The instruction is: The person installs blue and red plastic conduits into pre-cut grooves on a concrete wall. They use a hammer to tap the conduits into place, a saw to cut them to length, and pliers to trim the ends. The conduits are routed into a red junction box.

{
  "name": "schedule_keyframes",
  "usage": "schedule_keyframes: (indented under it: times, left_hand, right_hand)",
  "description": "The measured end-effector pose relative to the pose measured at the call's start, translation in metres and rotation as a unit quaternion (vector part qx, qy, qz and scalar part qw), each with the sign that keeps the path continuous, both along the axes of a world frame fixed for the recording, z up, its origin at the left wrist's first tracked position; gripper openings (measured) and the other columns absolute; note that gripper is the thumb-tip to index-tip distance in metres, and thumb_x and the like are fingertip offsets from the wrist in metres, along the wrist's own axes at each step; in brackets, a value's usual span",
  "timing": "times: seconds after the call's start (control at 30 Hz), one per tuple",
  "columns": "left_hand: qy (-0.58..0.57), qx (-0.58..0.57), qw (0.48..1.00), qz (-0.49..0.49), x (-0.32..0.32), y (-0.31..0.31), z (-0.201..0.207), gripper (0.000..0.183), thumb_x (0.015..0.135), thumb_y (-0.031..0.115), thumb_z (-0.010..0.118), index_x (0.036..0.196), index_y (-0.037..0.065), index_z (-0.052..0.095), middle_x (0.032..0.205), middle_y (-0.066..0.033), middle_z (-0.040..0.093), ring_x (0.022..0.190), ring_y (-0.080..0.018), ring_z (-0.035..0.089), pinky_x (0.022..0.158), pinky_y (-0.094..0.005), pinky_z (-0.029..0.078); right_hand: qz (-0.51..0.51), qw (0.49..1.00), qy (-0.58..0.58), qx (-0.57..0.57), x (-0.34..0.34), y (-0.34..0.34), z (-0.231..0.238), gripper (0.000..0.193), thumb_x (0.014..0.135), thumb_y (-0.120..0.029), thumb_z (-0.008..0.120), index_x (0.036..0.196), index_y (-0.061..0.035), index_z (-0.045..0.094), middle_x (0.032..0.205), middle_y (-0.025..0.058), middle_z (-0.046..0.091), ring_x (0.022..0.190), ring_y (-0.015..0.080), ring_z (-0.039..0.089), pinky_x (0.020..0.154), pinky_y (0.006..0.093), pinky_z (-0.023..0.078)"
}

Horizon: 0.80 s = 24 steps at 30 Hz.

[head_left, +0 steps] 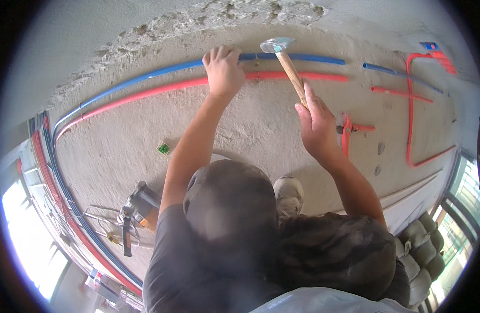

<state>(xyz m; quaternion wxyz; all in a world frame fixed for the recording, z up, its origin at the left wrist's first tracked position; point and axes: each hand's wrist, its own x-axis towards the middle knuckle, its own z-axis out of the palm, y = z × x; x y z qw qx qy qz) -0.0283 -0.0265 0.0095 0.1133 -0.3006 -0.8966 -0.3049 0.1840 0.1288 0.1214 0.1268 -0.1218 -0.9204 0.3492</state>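
Note:
My right hand (315, 122) grips the wooden handle of a hammer (292, 75). Its metal head is up over the blue pipe (308, 58); whether they touch, I cannot tell. Curled over that same pipe, further left, is my left hand (224, 73), with the fingertips partly hidden. Below it a red pipe (282, 75) runs alongside and passes behind my left wrist. A small metal fastener (257, 61) crosses the blue pipe between my left hand and the hammer.
Red pipe cutters (347, 135) lie right of my right hand. Shorter blue (391, 69) and red pipe pieces (402, 93) lie beyond the pipe ends. An orange-black power tool (141, 206) and a small green item (163, 148) are left. Stuffed sacks (420, 250) stand lower right.

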Motion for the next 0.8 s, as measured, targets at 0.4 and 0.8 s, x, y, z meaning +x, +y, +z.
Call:
schedule_keyframes:
  times: [0.4, 0.8]
  left_hand:
    - [-0.001, 0.03, 1.0, -0.008, 0.005, -0.006, -0.01, 0.03, 0.078, 0.013, 0.079, 0.108, 0.011, 0.078, 0.11, -0.0047, 0.071, 0.111, -0.0284, 0.063, 0.101, -0.044, 0.045]
    - [-0.004, 0.035, 0.999, 0.003, 0.004, -0.006, -0.013, 0.026, 0.076, 0.013, 0.078, 0.102, 0.013, 0.079, 0.105, -0.0028, 0.071, 0.109, -0.027, 0.065, 0.099, -0.0441, 0.047]
  right_hand:
    - [0.03, 0.998, 0.022, 0.059, 0.001, -0.005, -0.005, 0.057, 0.102, -0.006, 0.064, 0.157, -0.0022, 0.047, 0.105, 0.0254, 0.068, 0.093, 0.0445, 0.07, 0.078, 0.0506, 0.057]
    - [0.046, 0.996, 0.009, 0.07, -0.001, 0.003, -0.023, 0.061, 0.101, -0.003, 0.065, 0.158, 0.001, 0.045, 0.113, 0.0288, 0.07, 0.1, 0.0458, 0.071, 0.086, 0.0476, 0.058]
